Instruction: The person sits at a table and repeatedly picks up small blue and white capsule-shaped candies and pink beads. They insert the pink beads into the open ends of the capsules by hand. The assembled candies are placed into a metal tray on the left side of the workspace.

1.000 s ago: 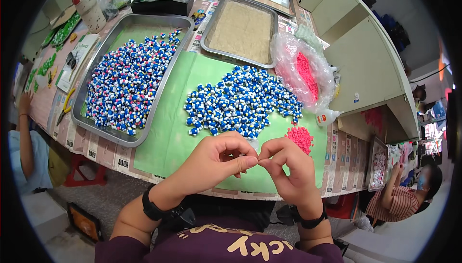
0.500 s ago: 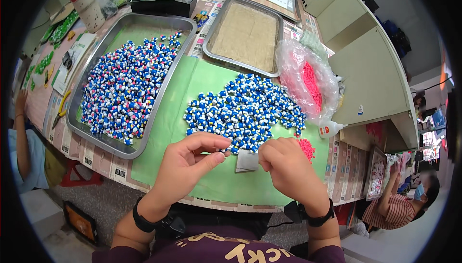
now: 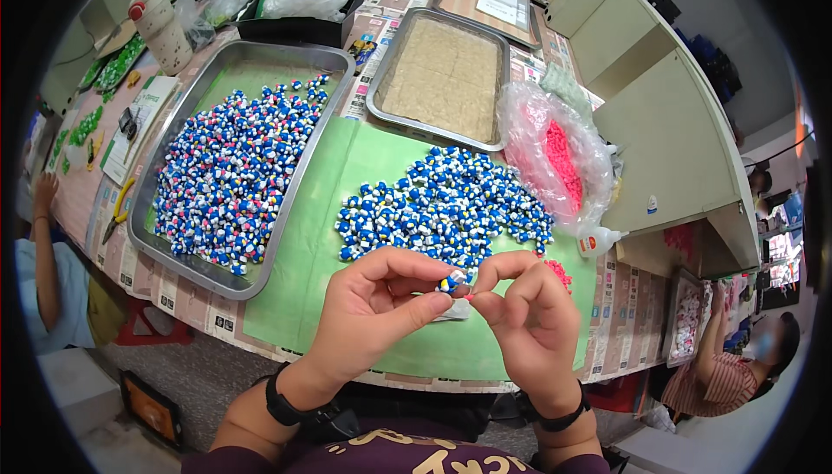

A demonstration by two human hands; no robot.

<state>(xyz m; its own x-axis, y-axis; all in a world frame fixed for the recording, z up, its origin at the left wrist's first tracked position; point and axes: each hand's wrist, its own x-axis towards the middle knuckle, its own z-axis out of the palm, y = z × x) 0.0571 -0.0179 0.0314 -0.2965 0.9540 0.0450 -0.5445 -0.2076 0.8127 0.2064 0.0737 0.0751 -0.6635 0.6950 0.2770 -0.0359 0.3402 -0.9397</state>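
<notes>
Between the fingertips of my left hand point(image 3: 373, 302) is a small blue-and-white figure point(image 3: 450, 283) with a touch of yellow. My right hand point(image 3: 536, 322) is closed in a pinch on a tiny pink piece point(image 3: 469, 296), held against the figure's side. Under my fingers a grey-white pad point(image 3: 454, 311) lies partly hidden on the green sheet point(image 3: 299, 275). Just beyond my hands spreads a pile of similar blue-and-white figures point(image 3: 442, 205). A little heap of pink pieces point(image 3: 559, 275) shows behind my right hand, partly covered by it.
To the left stands a metal tray point(image 3: 260, 62) of figures, many with pink bits. A beige-lined tray point(image 3: 442, 71) is at the back. At right are a plastic bag point(image 3: 529, 145) of pink pieces, a white glue bottle point(image 3: 598, 242) and a cabinet point(image 3: 676, 136). Yellow-handled pliers point(image 3: 120, 207) lie far left.
My hands have come together in front of the pile. The left has moved right with the figure; the right now brings a pink piece to it. The pad is more hidden.
</notes>
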